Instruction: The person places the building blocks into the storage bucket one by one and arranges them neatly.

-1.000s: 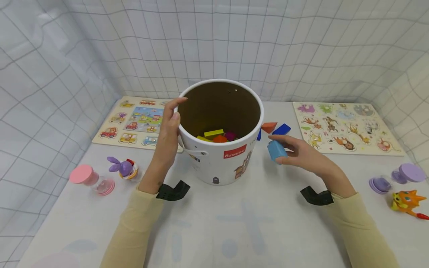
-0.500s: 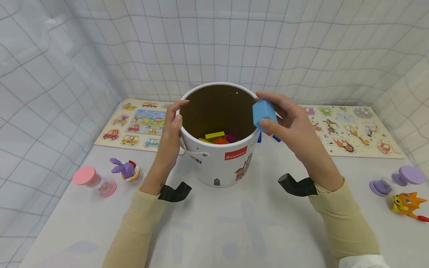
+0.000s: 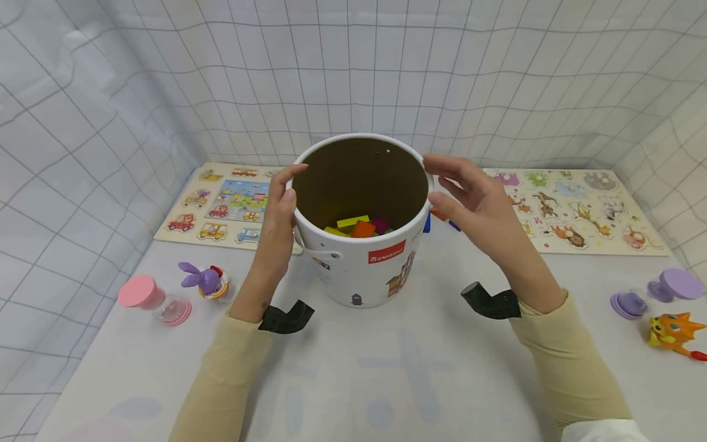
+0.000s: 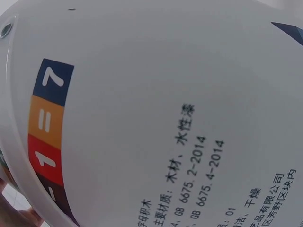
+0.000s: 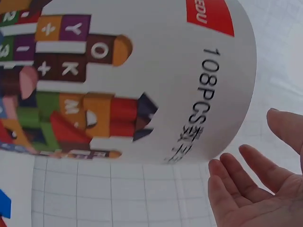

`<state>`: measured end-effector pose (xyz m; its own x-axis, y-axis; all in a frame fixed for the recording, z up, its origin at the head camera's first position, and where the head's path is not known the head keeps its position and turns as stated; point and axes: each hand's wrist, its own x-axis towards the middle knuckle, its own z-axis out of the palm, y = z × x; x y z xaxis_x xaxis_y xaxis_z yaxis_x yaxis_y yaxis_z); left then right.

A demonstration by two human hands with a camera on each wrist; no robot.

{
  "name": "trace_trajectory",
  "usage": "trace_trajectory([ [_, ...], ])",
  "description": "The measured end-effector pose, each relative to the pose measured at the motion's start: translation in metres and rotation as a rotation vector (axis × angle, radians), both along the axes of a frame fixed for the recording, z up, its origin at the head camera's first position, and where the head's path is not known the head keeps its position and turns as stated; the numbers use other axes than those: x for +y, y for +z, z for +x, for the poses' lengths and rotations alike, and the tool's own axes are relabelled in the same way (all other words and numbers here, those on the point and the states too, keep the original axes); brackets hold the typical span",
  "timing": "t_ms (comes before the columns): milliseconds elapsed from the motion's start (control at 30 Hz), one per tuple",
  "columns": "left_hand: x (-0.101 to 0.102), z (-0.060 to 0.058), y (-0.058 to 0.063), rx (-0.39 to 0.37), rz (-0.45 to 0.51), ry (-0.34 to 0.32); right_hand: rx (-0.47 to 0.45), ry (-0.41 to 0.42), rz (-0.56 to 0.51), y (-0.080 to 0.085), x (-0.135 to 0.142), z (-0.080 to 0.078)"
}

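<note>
A tall white bucket (image 3: pixel 345 270) with printed pictures and a red label stands upright. Inside lie yellow (image 3: pixel 353 221), orange (image 3: pixel 363 229) and purple (image 3: pixel 379 226) blocks. My left hand (image 3: pixel 278 224) grips its left rim, index finger over the edge and thumb beside it; in the left wrist view only a bit of that hand shows behind the bucket's handle (image 4: pixel 28 161). At the right rim, my right hand (image 3: pixel 477 199) holds nothing; in the right wrist view its fingers (image 5: pixel 258 165) are loosely spread beside the wall. The light blue block is out of sight.
Blue (image 3: pixel 427 223) and orange (image 3: pixel 439 214) blocks lie behind the bucket's right side. Puzzle boards stand back left (image 3: pixel 182 199) and back right (image 3: pixel 580 212). Pink (image 3: pixel 140 292) and purple (image 3: pixel 676 284) hourglasses, a rabbit figure (image 3: pixel 205 280) and an orange figure (image 3: pixel 674 331) flank my arms.
My right hand has lifted the light blue block from the table to the bucket's right rim and let it go. The orange block inside has shifted. My left hand stays on the rim.
</note>
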<state>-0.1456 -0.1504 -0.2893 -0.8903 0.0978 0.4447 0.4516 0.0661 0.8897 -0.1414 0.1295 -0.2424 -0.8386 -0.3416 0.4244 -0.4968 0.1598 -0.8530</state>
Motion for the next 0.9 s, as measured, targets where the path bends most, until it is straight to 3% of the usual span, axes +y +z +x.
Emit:
trace_trajectory([
  [133,0.001,-0.001,0.001,0.0,0.004,-0.006,-0.053,-0.12,0.018,-0.014,0.02,-0.004],
  [267,0.002,-0.001,0.002,-0.01,0.021,-0.011,-0.138,-0.236,0.11,-0.049,0.041,-0.022],
  [400,0.002,0.0,0.0,-0.017,0.021,-0.004,-0.247,-0.282,0.29,-0.094,0.053,-0.046],
  [533,0.002,0.001,-0.001,-0.024,0.014,-0.004,-0.286,-0.279,0.483,-0.124,0.056,-0.06],
  [667,0.002,0.0,-0.001,-0.013,0.019,-0.006,-0.293,-0.284,0.563,-0.136,0.057,-0.066],
  [900,0.001,0.0,0.0,-0.008,0.017,0.001,-0.265,-0.269,0.599,-0.14,0.056,-0.07],
])
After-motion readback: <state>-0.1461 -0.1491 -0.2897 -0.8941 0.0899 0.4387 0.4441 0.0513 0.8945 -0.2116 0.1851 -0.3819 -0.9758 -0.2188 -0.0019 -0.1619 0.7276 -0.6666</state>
